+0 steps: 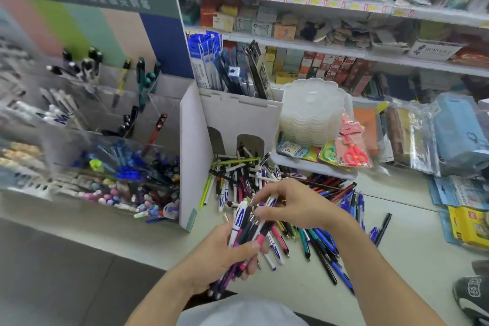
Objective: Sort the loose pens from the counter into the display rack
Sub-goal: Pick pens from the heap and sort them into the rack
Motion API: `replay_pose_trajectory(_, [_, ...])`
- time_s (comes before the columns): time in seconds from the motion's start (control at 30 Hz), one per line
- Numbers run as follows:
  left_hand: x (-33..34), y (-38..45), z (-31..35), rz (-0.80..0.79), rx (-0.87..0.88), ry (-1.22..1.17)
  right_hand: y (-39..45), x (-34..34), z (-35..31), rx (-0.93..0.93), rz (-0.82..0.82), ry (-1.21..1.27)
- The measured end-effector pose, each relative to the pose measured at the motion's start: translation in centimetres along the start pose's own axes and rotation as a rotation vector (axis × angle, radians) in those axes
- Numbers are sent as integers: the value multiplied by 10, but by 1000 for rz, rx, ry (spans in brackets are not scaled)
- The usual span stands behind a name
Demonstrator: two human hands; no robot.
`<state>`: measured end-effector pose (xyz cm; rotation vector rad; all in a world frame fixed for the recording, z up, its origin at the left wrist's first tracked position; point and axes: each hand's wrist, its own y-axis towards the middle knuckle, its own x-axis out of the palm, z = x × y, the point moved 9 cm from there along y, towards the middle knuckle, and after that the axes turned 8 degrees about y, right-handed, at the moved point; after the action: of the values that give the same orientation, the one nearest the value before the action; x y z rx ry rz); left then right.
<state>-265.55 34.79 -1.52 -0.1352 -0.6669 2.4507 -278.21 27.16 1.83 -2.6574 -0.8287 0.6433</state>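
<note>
A heap of loose pens in white, black, blue and red covers the pale counter beside a white cardboard divider. My left hand grips a bundle of pens with white, black, pink and purple barrels, tips pointing down toward me. My right hand hovers just above the bundle and pinches a white pen with blue print at its top. The clear display rack stands at the left, its tiered compartments partly filled with pens; it looks blurred.
More blue and black pens lie spread on the counter to the right of my hands. A white tray holds stacked clear containers and packed scissors. Packaged goods lie at the far right, shelves of stationery behind. A shoe shows bottom right.
</note>
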Motion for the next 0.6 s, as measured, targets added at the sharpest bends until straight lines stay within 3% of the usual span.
replay_pose_trajectory(0.13, [7,-12,-4,55,4,-41,-1,4,-8,-78,-58,3])
replay_pose_trajectory(0.37, [4,-34,-31,214,-54,-156,-17,-55,9,-127,198,366])
replay_pose_trajectory(0.5, [5,-39,-47,459,-86,-525,-38,-72,4,-247,416,481])
replay_pose_trajectory(0.6, [2,-35,-42,599,5,-767,-50,-40,-7,-295,404,471])
